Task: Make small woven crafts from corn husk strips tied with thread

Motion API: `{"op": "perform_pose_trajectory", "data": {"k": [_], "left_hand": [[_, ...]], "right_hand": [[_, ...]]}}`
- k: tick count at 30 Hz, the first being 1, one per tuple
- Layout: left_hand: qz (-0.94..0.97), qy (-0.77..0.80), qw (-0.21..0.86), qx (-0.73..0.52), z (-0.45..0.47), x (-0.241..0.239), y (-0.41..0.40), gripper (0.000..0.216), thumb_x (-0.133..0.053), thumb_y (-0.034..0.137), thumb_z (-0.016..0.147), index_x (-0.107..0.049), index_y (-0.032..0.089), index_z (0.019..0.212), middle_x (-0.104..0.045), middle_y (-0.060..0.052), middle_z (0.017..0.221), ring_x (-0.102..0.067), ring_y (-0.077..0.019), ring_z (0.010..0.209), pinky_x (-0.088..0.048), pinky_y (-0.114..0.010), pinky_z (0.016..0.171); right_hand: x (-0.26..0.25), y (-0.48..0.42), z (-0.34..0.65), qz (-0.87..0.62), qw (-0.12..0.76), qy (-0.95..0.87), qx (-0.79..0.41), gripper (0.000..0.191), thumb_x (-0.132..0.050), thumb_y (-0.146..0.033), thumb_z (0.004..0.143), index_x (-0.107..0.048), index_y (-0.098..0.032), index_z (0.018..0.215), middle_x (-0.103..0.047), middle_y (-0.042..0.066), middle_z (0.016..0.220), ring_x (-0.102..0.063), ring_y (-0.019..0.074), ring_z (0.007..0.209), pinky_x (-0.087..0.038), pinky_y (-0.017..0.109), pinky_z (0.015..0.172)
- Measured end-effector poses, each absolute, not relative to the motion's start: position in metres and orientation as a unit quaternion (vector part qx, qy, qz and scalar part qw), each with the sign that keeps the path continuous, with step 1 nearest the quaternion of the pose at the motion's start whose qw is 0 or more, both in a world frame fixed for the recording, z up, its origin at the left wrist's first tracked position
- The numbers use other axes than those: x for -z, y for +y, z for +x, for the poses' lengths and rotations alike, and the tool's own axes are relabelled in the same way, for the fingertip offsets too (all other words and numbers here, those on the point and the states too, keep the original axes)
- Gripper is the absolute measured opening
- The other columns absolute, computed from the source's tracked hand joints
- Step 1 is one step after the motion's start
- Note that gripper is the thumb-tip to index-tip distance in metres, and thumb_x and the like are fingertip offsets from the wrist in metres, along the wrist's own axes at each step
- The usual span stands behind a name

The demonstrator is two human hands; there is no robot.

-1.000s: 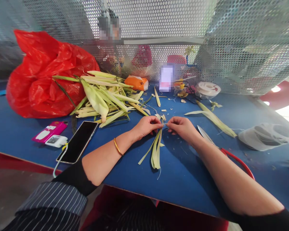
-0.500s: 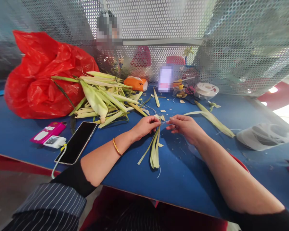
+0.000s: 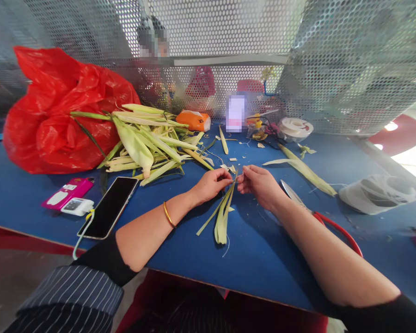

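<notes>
My left hand point(image 3: 211, 184) and my right hand point(image 3: 260, 183) meet over the blue table point(image 3: 263, 259), both pinched on the top end of a small bundle of green leaf strips point(image 3: 222, 216). The strips hang toward me and lie on the table. A gold bangle sits on my left wrist. My right fingers seem to pinch a thin thread at the bundle's top; it is too fine to be sure. A heap of long green leaves point(image 3: 149, 141) lies to the left, past my left hand.
A red plastic bag point(image 3: 60, 113) sits at the far left. A black phone point(image 3: 110, 206), a pink case point(image 3: 69, 191) and a white charger lie near the left edge. Red-handled scissors point(image 3: 317, 217) rest under my right forearm. A perforated metal screen point(image 3: 333, 60) closes the back.
My right hand drew away to the right from the bundle's top, then came back close to my left hand. The leaf strips stayed in place.
</notes>
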State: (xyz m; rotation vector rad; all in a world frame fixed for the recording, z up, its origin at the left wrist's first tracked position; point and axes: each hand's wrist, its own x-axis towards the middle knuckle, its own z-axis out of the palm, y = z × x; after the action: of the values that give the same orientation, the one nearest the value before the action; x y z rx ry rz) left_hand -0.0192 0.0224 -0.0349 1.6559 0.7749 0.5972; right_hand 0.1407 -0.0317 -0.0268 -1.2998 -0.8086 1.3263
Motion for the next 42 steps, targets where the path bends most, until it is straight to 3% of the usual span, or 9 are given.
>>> {"op": "perform_pose_trajectory", "data": {"k": [5,12,15,19,27,33,42], "left_hand": [[0.700,0.347,0.570,-0.255,-0.019,0.036,0.022,0.013,-0.060,0.027,0.081,-0.058,0.015,0.078,-0.053,0.005,0.062,-0.046,-0.0081,0.055,-0.038,-0.022,0.058],[0.649,0.368,0.624,-0.232,-0.020,0.033,0.025,0.022,-0.065,0.036,0.077,-0.058,0.015,0.079,-0.053,0.004,0.062,-0.047,-0.0085,0.055,-0.033,-0.022,0.052],[0.654,0.361,0.625,-0.227,-0.020,0.035,0.026,0.029,-0.069,0.041,0.074,-0.058,0.015,0.077,-0.055,0.003,0.064,-0.048,-0.0087,0.058,-0.035,-0.022,0.055],[0.687,0.320,0.608,-0.237,-0.019,0.042,0.026,0.030,-0.077,0.036,0.066,-0.058,0.014,0.072,-0.060,0.001,0.069,-0.051,-0.0099,0.065,-0.039,-0.024,0.063],[0.674,0.342,0.599,-0.264,-0.018,0.038,0.023,0.030,-0.073,0.039,0.073,-0.056,0.015,0.075,-0.054,0.005,0.057,-0.044,-0.0066,0.051,-0.034,-0.021,0.051],[0.606,0.330,0.685,-0.233,-0.017,0.036,0.022,0.025,-0.070,0.031,0.076,-0.051,0.016,0.082,-0.064,0.001,0.069,-0.050,-0.0054,0.048,-0.035,-0.019,0.045],[0.605,0.305,0.700,-0.224,-0.020,0.034,0.022,0.008,-0.062,0.017,0.079,-0.058,0.016,0.085,-0.057,0.005,0.060,-0.051,-0.0054,0.048,-0.041,-0.018,0.049]], "right_hand": [[0.031,-0.032,0.140,-0.516,0.528,-0.368,-0.566,0.030,-0.072,-0.041,0.078,-0.052,-0.019,0.071,-0.058,-0.006,0.058,-0.058,0.0080,0.048,-0.050,0.021,0.052],[0.032,-0.030,0.137,-0.561,0.491,-0.373,-0.552,0.021,-0.059,-0.029,0.090,-0.051,-0.020,0.072,-0.065,-0.002,0.060,-0.065,0.0115,0.054,-0.054,0.023,0.056],[0.033,-0.029,0.137,-0.562,0.489,-0.390,-0.541,0.024,-0.061,-0.032,0.089,-0.050,-0.021,0.071,-0.065,-0.002,0.060,-0.064,0.0112,0.053,-0.054,0.023,0.055],[0.036,-0.028,0.138,-0.566,0.495,-0.419,-0.509,0.027,-0.063,-0.039,0.085,-0.050,-0.021,0.070,-0.062,-0.003,0.058,-0.059,0.0097,0.049,-0.052,0.023,0.053],[0.038,-0.027,0.140,-0.566,0.496,-0.458,-0.473,0.036,-0.067,-0.051,0.077,-0.048,-0.022,0.069,-0.054,-0.006,0.055,-0.054,0.0092,0.047,-0.047,0.022,0.051],[0.038,-0.027,0.139,-0.556,0.494,-0.466,-0.480,0.038,-0.068,-0.053,0.076,-0.048,-0.022,0.066,-0.052,-0.006,0.054,-0.054,0.0090,0.048,-0.045,0.022,0.051],[0.034,-0.029,0.145,-0.548,0.503,-0.401,-0.535,0.042,-0.076,-0.055,0.065,-0.053,-0.020,0.069,-0.060,-0.003,0.061,-0.053,0.0086,0.047,-0.042,0.022,0.046]]}}
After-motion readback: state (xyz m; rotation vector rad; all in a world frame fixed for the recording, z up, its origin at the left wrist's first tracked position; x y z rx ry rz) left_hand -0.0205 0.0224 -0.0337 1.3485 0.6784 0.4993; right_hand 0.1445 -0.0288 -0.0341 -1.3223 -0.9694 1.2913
